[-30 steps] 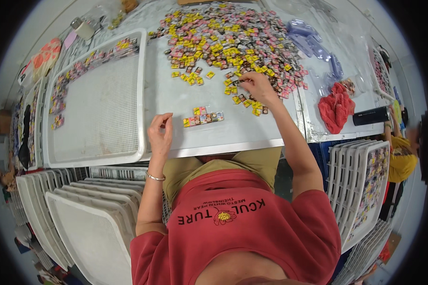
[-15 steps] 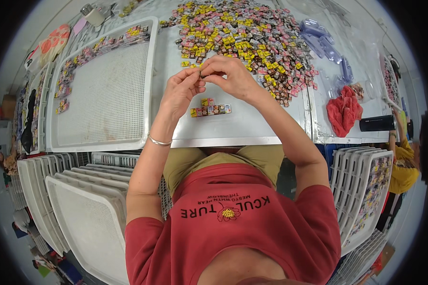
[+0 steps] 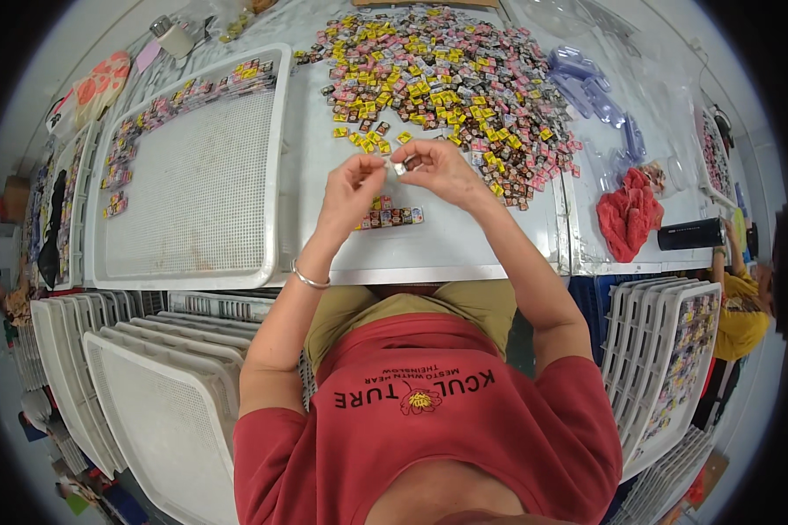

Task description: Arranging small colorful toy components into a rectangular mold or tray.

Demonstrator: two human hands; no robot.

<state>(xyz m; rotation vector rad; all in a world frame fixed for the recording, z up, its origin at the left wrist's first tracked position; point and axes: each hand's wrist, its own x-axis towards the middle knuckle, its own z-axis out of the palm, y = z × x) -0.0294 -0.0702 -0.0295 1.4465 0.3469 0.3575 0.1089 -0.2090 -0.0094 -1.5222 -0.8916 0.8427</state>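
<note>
My right hand (image 3: 446, 172) pinches a small square piece (image 3: 400, 168), pale on the side that shows, above the table. Close to it, on the left, my left hand (image 3: 350, 191) has its thumb and fingers pressed together; whatever lies between them is too small to name. The fingertips of both hands are a short gap apart. Below them a short row of small printed square pieces (image 3: 398, 217) lies on the table, its left end partly behind my left hand. Beyond the hands spreads a large heap of loose pieces (image 3: 438, 74) in yellow, pink, brown and grey.
To the left lies a white mesh tray (image 3: 197, 175) with rows of pieces along its far and left edges. At right are a red cloth (image 3: 629, 214), a black cylinder (image 3: 692, 234) and bluish plastic strips (image 3: 591, 83). White trays (image 3: 162, 411) stand stacked below the table.
Both hands have come nearer to me, and their fingertips have separated. The pale side of the piece in my right hand now shows. My left hand now covers part of the short row.
</note>
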